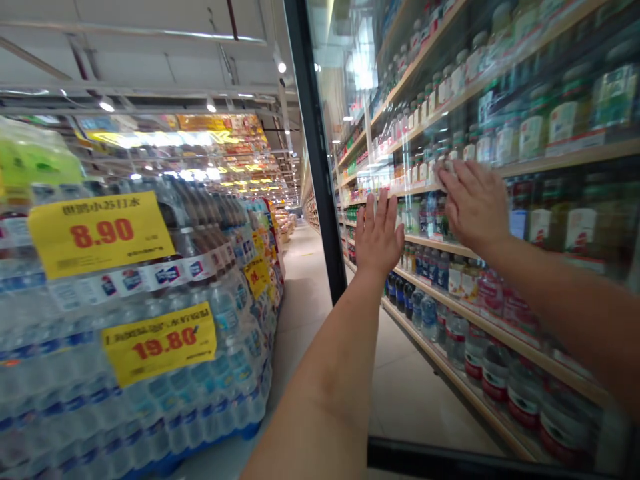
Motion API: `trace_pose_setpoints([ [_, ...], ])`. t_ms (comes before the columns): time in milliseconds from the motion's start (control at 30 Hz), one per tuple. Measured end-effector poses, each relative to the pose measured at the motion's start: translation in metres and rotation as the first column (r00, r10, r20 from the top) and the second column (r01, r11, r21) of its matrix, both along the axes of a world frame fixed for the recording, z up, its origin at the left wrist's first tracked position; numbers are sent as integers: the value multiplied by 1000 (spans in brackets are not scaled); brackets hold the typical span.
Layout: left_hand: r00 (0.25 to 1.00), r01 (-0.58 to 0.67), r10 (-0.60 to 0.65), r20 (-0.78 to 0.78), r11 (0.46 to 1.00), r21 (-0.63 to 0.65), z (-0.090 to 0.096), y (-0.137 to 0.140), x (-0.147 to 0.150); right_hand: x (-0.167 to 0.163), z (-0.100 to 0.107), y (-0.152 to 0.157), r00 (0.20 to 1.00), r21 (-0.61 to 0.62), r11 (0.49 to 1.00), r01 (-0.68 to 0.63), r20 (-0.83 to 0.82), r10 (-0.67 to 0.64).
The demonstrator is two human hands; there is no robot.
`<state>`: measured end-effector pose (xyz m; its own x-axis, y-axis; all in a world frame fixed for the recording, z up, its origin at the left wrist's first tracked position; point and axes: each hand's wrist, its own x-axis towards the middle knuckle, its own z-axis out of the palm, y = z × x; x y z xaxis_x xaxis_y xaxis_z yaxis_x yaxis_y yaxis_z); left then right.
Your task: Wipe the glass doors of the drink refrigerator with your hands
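A glass door [345,133] in a black frame [314,133] stands tilted across my view. My left hand [379,235] is raised in front of the pane, fingers stretched out and slightly apart, palm towards the glass. Higher and to the right, my right hand [474,203] is also held flat towards the pane, its fingers extended. A small pale patch shows by its fingertips; I cannot tell whether it is a reflection. Both palms appear to be at the glass, though contact is hard to confirm. Behind the pane, shelves carry rows of bottled drinks [535,133].
Stacked packs of bottled water [65,393] rise on the left, bearing a yellow price sign [103,233] and a lower price sign [160,343]. Between stack and door, a tiled aisle [300,267] runs back. The door's black bottom edge [430,457] crosses low in front.
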<state>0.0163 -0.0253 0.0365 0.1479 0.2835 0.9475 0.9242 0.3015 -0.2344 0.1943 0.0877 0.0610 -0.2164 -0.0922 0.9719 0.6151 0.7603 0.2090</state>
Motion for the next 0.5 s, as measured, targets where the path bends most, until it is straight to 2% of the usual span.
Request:
trace_pose_setpoints([
  [67, 1000, 5, -5, 5, 1000, -5, 0, 0, 1, 0, -8, 1, 1000, 18, 1000, 17, 3, -17],
  [133, 1000, 5, -5, 5, 1000, -7, 0, -1, 1, 2, -13, 3, 995, 54, 998, 13, 99, -18],
  [200, 1000, -1, 1, 1, 1000, -3, 0, -1, 1, 7, -12, 5, 968, 84, 996, -18, 251, -4],
  [267, 1000, -7, 7, -3, 1000, 4, 0, 0, 1, 12, -6, 7, 951, 86, 996, -38, 310, 9],
  [367, 1000, -13, 13, -9, 1000, 6, 0, 0, -1, 12, -1, 7, 996, 37, 999, -5, 91, 1],
  [433, 1000, -21, 21, -13, 1000, 4, 0, 1, -1, 7, -4, 5, 998, -19, 1000, 11, -60, -12],
  [500, 999, -32, 32, -17, 999, 4, -1, 1, -1, 3, -12, 3, 996, -39, 999, 10, -83, -13],
])
